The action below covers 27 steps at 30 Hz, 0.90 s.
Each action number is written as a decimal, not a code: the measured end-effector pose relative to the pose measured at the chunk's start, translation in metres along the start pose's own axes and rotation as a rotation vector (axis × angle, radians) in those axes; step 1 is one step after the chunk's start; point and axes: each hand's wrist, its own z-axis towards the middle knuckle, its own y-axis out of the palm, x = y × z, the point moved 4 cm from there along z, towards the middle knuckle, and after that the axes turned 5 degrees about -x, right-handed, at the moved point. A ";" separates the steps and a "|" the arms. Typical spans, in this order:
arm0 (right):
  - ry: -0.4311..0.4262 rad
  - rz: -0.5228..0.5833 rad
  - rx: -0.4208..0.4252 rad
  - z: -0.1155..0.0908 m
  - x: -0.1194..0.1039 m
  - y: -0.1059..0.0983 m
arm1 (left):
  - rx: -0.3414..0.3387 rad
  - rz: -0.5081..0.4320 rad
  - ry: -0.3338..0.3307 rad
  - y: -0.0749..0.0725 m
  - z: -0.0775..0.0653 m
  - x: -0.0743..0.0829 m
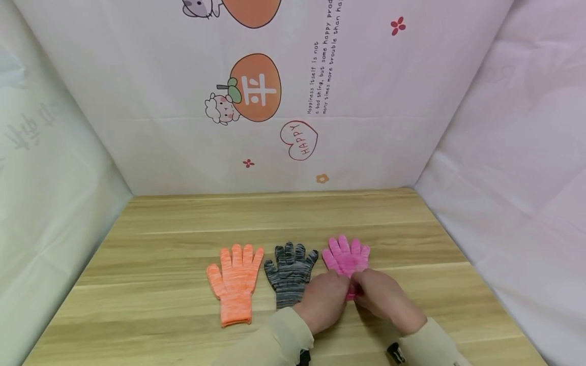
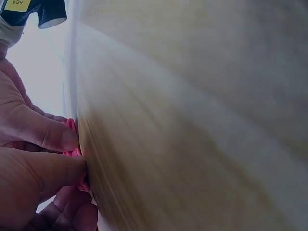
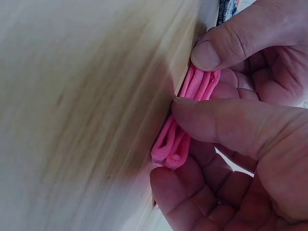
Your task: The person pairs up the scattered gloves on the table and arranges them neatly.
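Observation:
A pink knit glove (image 1: 346, 258) lies palm-flat on the wooden table, its fingers spread toward the back wall. My left hand (image 1: 326, 299) and right hand (image 1: 386, 300) meet at its near end, over the cuff. Up close in the right wrist view, the pink cuff (image 3: 195, 85) shows several stacked layers of fabric. My right thumb and fingers pinch the middle and lower part of it. Higher in that view, my left hand (image 3: 260, 45) pinches the other end. In the left wrist view only slivers of pink cuff (image 2: 72, 126) show between the thumbs.
Left of the pink glove lies a dark grey striped glove (image 1: 289, 274), its cuff partly hidden by my left arm. An orange glove (image 1: 236, 287) lies farther left. White printed cloth (image 1: 366, 101) walls the wooden table (image 1: 151, 244) at the back and sides.

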 end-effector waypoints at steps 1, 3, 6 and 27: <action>-0.001 -0.001 0.000 0.000 0.000 0.000 | 0.005 0.013 0.005 0.000 0.000 0.001; -0.005 -0.004 -0.002 0.000 0.000 0.001 | 0.017 0.032 0.015 -0.001 -0.001 0.001; -0.008 -0.008 -0.013 0.001 0.001 0.001 | 0.028 0.037 0.030 -0.002 -0.004 0.002; 0.043 -0.032 -0.042 0.045 -0.015 -0.028 | -0.059 0.223 0.219 -0.008 -0.023 0.020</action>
